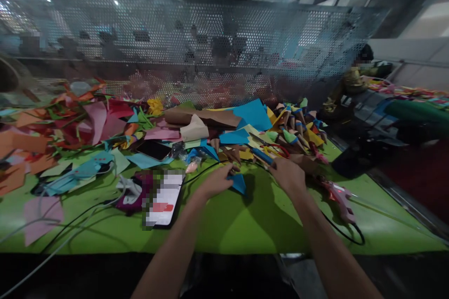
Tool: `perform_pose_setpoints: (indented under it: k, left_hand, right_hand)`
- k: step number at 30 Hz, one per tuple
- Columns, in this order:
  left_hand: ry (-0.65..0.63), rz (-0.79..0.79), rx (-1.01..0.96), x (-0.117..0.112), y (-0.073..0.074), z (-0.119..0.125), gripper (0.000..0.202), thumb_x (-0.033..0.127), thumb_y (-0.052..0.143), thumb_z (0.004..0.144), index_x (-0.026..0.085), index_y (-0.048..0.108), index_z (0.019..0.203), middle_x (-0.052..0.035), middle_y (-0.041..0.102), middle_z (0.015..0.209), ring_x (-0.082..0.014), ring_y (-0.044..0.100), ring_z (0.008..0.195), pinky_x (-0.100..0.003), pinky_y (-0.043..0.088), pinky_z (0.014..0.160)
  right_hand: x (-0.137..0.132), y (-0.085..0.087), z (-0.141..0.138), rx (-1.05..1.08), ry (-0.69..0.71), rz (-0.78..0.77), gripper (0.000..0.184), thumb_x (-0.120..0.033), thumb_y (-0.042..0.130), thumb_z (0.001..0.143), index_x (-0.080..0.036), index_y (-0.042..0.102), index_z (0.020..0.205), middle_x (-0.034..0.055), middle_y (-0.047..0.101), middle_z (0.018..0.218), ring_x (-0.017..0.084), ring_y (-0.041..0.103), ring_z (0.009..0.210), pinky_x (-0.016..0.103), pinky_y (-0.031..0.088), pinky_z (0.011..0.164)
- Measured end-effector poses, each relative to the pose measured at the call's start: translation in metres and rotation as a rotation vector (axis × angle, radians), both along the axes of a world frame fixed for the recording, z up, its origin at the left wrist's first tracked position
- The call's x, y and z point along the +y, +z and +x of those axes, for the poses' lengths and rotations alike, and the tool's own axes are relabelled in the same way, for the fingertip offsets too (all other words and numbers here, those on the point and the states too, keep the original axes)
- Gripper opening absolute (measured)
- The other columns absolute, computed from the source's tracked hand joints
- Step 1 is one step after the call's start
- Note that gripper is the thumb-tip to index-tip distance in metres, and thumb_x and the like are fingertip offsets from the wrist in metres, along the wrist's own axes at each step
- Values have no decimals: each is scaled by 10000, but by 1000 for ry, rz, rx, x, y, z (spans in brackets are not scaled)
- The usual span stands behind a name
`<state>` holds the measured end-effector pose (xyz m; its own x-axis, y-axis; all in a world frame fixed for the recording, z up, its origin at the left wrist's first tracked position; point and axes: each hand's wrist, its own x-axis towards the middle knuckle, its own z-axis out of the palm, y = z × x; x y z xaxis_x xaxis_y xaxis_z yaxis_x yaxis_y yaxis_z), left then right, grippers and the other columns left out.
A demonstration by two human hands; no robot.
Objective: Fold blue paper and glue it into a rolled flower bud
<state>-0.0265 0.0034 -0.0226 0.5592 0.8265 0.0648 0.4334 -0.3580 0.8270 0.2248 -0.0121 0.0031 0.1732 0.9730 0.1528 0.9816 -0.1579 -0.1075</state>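
Note:
My left hand (219,180) is over the green tabletop, its fingers closed on a small folded piece of blue paper (239,183) that points down to the right. To its right, my right hand (290,176) has its fingers round the near end of a slim blue stick-like tool (262,155); the tool's exact kind is unclear. Just beyond that hand lie scissors with red handles (282,151), partly covered. A black cable runs behind both hands. Off to the right of my right hand rests a pink glue gun (341,200) with a black cord.
Coloured paper scraps (101,124) heap along the back and left. Small rolled paper cones (293,124) pile at the back right. A lit phone (164,201), a purple case with cables (135,194) and a dark phone (153,150) lie left. Behind stands a perforated metal screen (196,56); another person (354,79) is far right.

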Motion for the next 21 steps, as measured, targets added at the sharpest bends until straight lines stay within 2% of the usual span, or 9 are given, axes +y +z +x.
perform_pose_setpoints:
  k: [4, 8, 12, 16, 21]
  left_hand:
    - [1, -46, -113, -1, 2, 1, 383, 69, 509, 713, 161, 620, 1068, -95, 685, 1110, -228, 641, 1039, -346, 500, 905]
    - [3, -39, -123, 1, 1, 3, 342, 58, 525, 697, 154, 642, 1004, -86, 703, 1059, -224, 647, 991, -353, 502, 900]
    - [12, 12, -133, 2, 0, 6, 422, 43, 504, 687, 149, 650, 1068, -97, 698, 1115, -224, 643, 1011, -344, 501, 895]
    - [58, 121, -123, -2, 1, 7, 376, 21, 461, 649, 159, 674, 927, -60, 713, 963, -208, 648, 918, -316, 504, 835]
    - [62, 140, -72, -11, -3, 6, 356, -5, 450, 622, 180, 677, 825, -43, 716, 892, -213, 655, 879, -335, 504, 829]
  right_hand:
    - [-14, 9, 20, 16, 58, 8, 120, -286, 636, 823, -230, 722, 761, 95, 737, 781, 227, 672, 673, 290, 368, 549]
    - [-29, 20, 40, 46, 133, 26, 90, -244, 640, 799, -224, 706, 741, 73, 731, 787, 225, 664, 714, 288, 393, 597]
    - [-45, 25, 48, 229, 215, 62, 114, -306, 621, 803, -227, 701, 785, 58, 735, 856, 230, 663, 754, 301, 436, 654]
    - [-58, 17, 42, 492, 285, 89, 196, -395, 604, 817, -231, 704, 852, 61, 735, 888, 250, 655, 777, 323, 462, 666]
    - [-66, 1, 24, 591, 362, 74, 208, -376, 609, 835, -250, 717, 960, 54, 731, 939, 249, 644, 810, 337, 469, 705]
